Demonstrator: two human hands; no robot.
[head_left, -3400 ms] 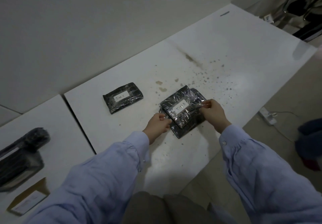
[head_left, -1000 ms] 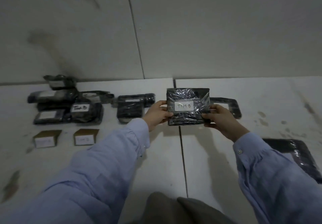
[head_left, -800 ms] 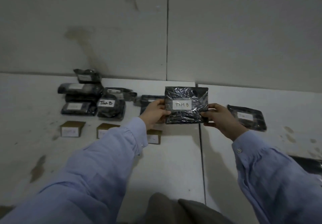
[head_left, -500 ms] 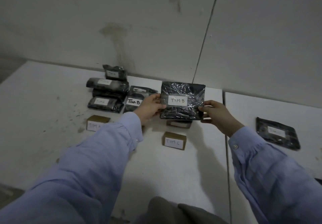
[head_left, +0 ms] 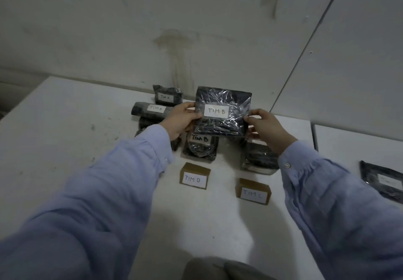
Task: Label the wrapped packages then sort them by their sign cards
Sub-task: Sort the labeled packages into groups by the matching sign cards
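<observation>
Head view: left hand (head_left: 182, 119) and right hand (head_left: 267, 127) pinch opposite edges of the wrapped package (head_left: 222, 112), holding it label-up over the sorted package (head_left: 200, 146) behind the TIM B sign card (head_left: 194, 176), likely so its label can be matched before placing.
</observation>
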